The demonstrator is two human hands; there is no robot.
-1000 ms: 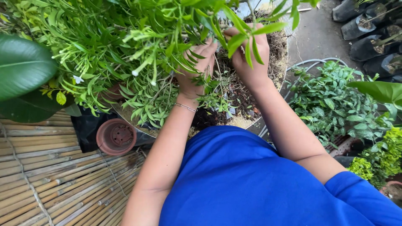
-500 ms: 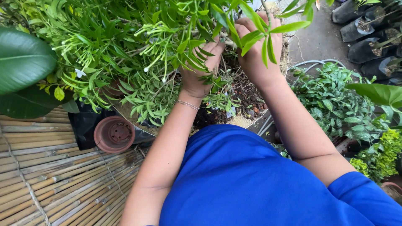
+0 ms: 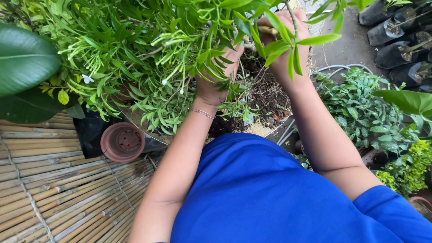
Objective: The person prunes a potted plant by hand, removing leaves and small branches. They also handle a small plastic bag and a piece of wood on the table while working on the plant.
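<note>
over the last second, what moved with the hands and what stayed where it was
Both hands have crept up the picture, deeper into the leafy plant. The left hand rose toward the stems, fingers still curled among them; the right hand climbed too and now sits near the top edge, half hidden by leaves. What either grips is hidden. The empty brown pot, the bamboo mat and the wide soil-filled planter kept their places.
</note>
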